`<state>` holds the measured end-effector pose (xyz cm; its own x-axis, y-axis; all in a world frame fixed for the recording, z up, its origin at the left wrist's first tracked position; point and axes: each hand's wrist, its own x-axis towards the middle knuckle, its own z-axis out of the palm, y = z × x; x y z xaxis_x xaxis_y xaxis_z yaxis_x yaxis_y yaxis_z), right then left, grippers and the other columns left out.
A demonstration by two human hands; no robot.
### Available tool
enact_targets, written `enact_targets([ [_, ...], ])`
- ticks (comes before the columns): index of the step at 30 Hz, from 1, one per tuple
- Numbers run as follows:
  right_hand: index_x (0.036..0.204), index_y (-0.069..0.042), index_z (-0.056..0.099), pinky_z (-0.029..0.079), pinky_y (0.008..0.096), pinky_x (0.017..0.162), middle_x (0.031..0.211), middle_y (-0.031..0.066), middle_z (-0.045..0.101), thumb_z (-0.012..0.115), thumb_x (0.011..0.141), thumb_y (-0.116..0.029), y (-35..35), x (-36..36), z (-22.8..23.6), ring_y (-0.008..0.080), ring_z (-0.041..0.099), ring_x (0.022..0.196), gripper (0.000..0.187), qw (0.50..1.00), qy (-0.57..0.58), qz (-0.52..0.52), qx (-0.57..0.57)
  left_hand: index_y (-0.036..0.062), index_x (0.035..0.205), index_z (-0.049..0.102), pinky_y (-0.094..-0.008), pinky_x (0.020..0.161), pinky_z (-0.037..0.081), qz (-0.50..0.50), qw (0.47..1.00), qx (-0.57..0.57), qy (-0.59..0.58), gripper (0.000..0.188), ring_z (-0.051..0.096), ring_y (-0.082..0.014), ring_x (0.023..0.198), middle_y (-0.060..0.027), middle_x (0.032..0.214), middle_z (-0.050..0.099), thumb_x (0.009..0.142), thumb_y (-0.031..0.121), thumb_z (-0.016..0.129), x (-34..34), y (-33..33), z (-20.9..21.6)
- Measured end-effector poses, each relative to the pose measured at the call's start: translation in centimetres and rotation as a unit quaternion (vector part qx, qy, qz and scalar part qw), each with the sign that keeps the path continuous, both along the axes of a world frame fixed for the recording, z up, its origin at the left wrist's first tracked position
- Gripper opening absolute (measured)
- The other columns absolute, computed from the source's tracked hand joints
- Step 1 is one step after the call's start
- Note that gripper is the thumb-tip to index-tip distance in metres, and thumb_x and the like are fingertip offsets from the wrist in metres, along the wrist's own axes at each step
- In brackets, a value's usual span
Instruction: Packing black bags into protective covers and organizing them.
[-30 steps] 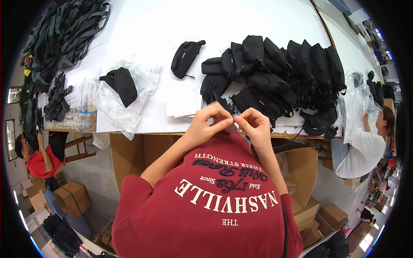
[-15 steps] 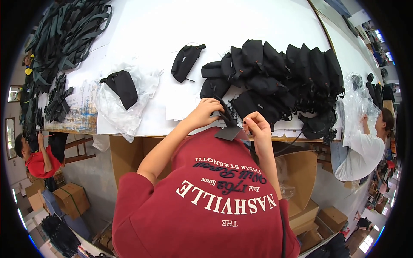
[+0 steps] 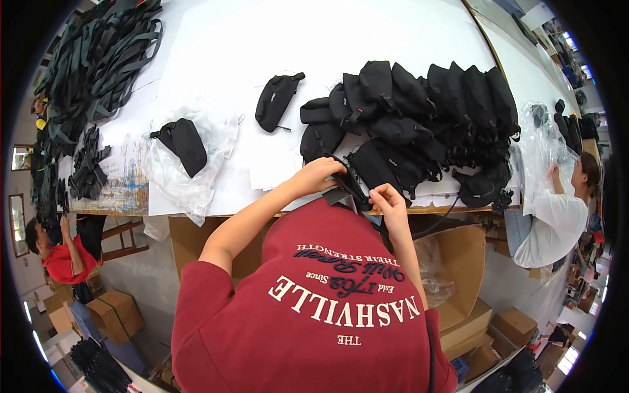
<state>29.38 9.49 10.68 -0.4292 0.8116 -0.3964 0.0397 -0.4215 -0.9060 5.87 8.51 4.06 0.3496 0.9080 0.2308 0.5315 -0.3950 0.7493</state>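
At the table's near edge, a small black pouch (image 3: 352, 184) is in my left hand (image 3: 319, 175), its fingers closed around the upper end. A flat black card tag (image 3: 336, 195) shows just below those fingers, partly covered. My right hand (image 3: 390, 200) is pinched closed by the pouch's lower end; whatever is between the fingertips is too small to make out. Just beyond my hands lies a heap of similar black pouches (image 3: 393, 124). One single black pouch (image 3: 278, 101) rests apart on the white tabletop (image 3: 223, 59).
Another black pouch (image 3: 185, 145) lies on clear plastic bags (image 3: 219, 134) to the left. Dark straps (image 3: 98, 72) are piled at the far left. An open cardboard box (image 3: 462, 275) stands below the table edge. Co-workers sit at the left (image 3: 64, 255) and right (image 3: 557, 216).
The black tag hung flat in front of my shirt and now sits higher, partly hidden under my left fingers. My right hand has come slightly closer to my body and the pouch.
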Motion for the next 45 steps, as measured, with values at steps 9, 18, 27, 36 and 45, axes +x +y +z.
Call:
enact_targets([
  [9,0.114,-0.006,0.046,0.044,0.0245,0.078,0.098,0.006,0.056,0.069,0.081,-0.013,0.1,-0.4,-0.1,0.0121,0.054,0.087,0.041,0.976,0.019,-0.122,0.178,0.0029,0.08,0.061,-0.0307,0.064,0.044,0.109,0.99,-0.007,-0.09,0.015,0.057,-0.024,0.071,-0.0092,0.075,0.058,0.07,0.004,0.071,1.2,0.0,3.4],
  [18,0.108,-0.002,0.054,0.045,0.0271,0.078,0.099,0.0105,0.059,0.067,0.08,-0.012,1.6,-2.8,-0.3,0.0167,0.058,0.088,0.033,0.958,-0.039,-0.113,0.26,0.002,0.075,0.053,-0.0196,0.052,0.032,0.143,0.907,-0.226,-0.326,0.028,0.042,-0.0007,0.061,0.0049,0.064,0.049,0.074,0.018,0.076,2.4,-1.8,7.7],
  [27,0.085,-0.003,0.049,0.042,0.0197,0.06,0.075,-0.0013,0.056,0.062,0.086,-0.01,3.0,-1.7,2.3,0.0049,0.052,0.071,0.015,0.968,-0.002,-0.104,0.23,0.002,0.078,0.052,-0.0197,0.055,0.034,0.23,0.905,-0.192,-0.303,0.026,0.044,-0.0022,0.063,0.0029,0.067,0.052,0.078,0.019,0.072,-0.8,-2.6,8.2],
  [36,0.112,-0.008,0.035,0.042,0.0238,0.064,0.082,0.0037,0.051,0.061,0.083,-0.009,4.4,3.6,4.3,0.0091,0.049,0.07,0.038,0.989,0.022,0.079,0.127,0.0024,0.086,0.06,-0.0346,0.066,0.045,0.23,0.959,-0.165,0.018,0.019,0.057,-0.0299,0.071,-0.0133,0.078,0.061,0.073,0.015,0.068,-5.3,-5.1,11.8],
  [45,0.091,0.0,0.062,0.05,0.0244,0.066,0.085,0.0085,0.067,0.064,0.085,-0.009,7.1,4.3,1.5,0.0142,0.063,0.073,0.011,0.971,0.16,-0.172,0.048,-0.0001,0.085,0.06,-0.0326,0.065,0.045,0.18,0.967,-0.176,-0.027,0.019,0.057,-0.0278,0.067,-0.0135,0.075,0.061,0.074,0.013,0.068,-4.8,-5.9,12.9],
])
